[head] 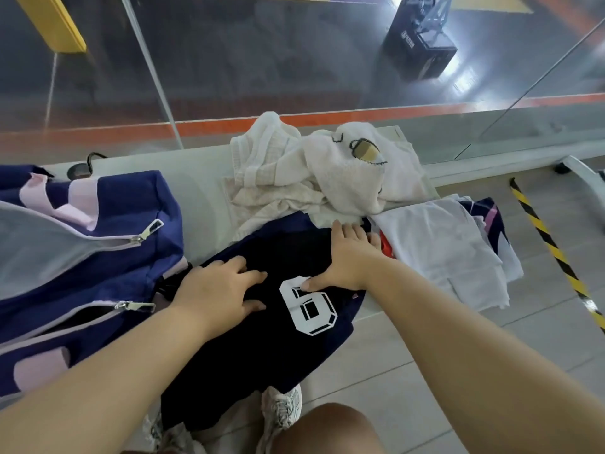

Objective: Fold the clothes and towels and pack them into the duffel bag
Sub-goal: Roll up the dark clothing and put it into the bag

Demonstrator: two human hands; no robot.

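The person's left hand (222, 290) and right hand (347, 257) both lie flat on a dark navy sports jersey with a large white block numeral 6 (294, 244). The fingers of each hand are straight and slightly spread, pressing the cloth down and clasping nothing. The numeral sits between the two hands, and the right thumb touches its upper edge. The jersey is spread over the edge of a pale white bench (196, 172), and its lower part hangs off the bench below the wrists, towards a light grey sneaker (281, 407) on the tiled floor.

Just to the outer side of the left hand stands the blue fabric duffel bag with pink patches and pale grey zips (108, 273). Its main zip is undone, and its near corner touches the jersey beside the left wrist.

Beyond the right fingertips lies a crumpled heap of white and cream towels (275, 178), topped by a fluffy white towel with an embroidered cup design (353, 165). To the outer side of the right hand rests a flat white garment (435, 237), with a scrap of red cloth (386, 249) showing between it and the fingers. Farther out that way, a yellow-and-black striped tape (550, 247) runs along the floor.
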